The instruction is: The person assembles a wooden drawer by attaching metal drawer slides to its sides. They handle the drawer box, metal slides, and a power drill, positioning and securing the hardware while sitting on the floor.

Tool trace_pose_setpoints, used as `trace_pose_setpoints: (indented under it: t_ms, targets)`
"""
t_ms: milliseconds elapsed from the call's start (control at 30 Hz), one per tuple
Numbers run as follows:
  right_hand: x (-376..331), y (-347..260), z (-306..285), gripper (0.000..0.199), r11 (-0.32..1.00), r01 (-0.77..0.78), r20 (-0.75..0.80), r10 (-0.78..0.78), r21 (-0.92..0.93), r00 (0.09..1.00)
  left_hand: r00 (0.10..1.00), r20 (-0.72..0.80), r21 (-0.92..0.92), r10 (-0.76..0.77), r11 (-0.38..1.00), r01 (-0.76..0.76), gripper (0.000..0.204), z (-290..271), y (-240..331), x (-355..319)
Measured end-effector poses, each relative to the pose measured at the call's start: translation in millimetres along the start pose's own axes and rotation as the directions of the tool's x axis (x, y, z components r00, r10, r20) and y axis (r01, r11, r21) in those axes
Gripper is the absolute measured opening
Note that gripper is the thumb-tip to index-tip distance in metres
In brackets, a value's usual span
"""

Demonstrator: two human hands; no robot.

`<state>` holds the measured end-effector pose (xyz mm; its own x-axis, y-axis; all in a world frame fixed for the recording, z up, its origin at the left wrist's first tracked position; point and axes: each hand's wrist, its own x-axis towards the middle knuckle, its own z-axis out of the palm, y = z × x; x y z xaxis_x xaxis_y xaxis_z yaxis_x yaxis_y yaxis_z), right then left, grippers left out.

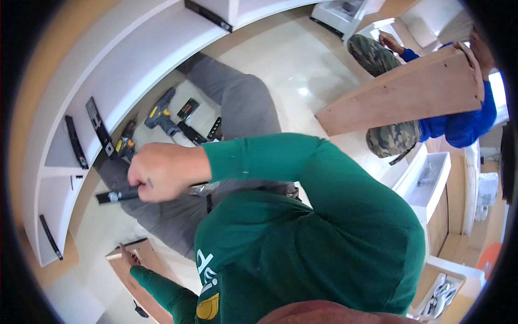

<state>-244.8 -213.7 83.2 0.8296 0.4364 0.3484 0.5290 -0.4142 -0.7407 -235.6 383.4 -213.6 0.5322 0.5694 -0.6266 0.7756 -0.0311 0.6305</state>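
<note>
My right hand (167, 171) reaches across my body, fingers curled around a black drawer slide (114, 196) whose end sticks out to the left. At the lower left, my left hand (128, 257) grips the end of a wooden drawer (145, 270) on the floor; some of its fingers are hard to make out. A yellow-and-grey cordless drill (161, 114) lies beyond my right hand, between my legs and the cabinet. Closer to that hand is a second drill (125, 144), partly hidden. Loose black metal pieces (191, 133) and a small dark green box (188, 108) lie beside the first drill.
A curved-looking white cabinet (129, 59) spans the left and top, with black slides (75, 141) on its panels. At the right, a co-worker in blue (458, 127) sits behind a large wooden piece (404, 92). A white drawer (429, 178) and a box of white parts (440, 297) stand nearby.
</note>
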Motion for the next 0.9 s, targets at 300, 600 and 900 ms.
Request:
trace_pose_setpoints:
  t_ms: [300,600,900]
  targets:
    - [6.1,-175.6,39.8,0.022,0.78,0.589,-0.346,-0.504,0.211,0.791,0.807,-0.312,0.559,0.501,0.784,-0.27,0.091,-21.7,-15.7,24.2]
    - [3.0,-176.7,96.4,0.012,0.789,0.497,0.172,-0.58,0.36,0.796,0.384,-0.329,0.547,0.863,0.505,-0.668,0.058,64.3,81.3,-148.0]
    - [18.9,-152.7,86.1,0.004,0.914,0.395,0.541,-0.377,0.088,0.752,0.288,0.386,0.12,0.876,0.262,-0.958,0.052,298.5,142.7,-253.3]
